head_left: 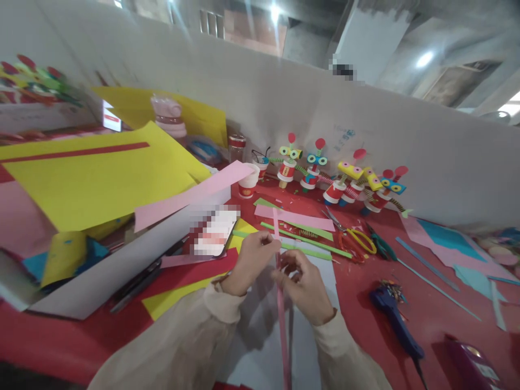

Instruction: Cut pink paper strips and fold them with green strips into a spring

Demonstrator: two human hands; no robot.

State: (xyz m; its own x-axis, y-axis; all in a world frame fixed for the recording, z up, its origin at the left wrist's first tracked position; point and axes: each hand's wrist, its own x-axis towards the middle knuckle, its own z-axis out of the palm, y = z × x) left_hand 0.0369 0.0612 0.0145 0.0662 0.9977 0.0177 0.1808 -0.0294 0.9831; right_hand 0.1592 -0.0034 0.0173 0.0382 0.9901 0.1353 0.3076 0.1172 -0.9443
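Strip [281,319], pink paper, is held between both hands above a pale sheet [260,336] on the red worktop [357,346]. Long axis is aligned roughly fore-aft: near end is cut off by the bottom of the view, far end is pointed away from the wearer toward the wall [260,103], canted slightly left. Strip is pinched by thumb and fingertips of the left hand [254,260]; just nearer the wearer it is pinched by the right hand [306,287], fingers curled. Crossed near the fingertips, almost square to it, by a light green strip [317,254]; whether that one is also gripped cannot be told. Scissors [361,241] and glue gun [398,322] are placed to the right, cup figures [286,170] along the wall.
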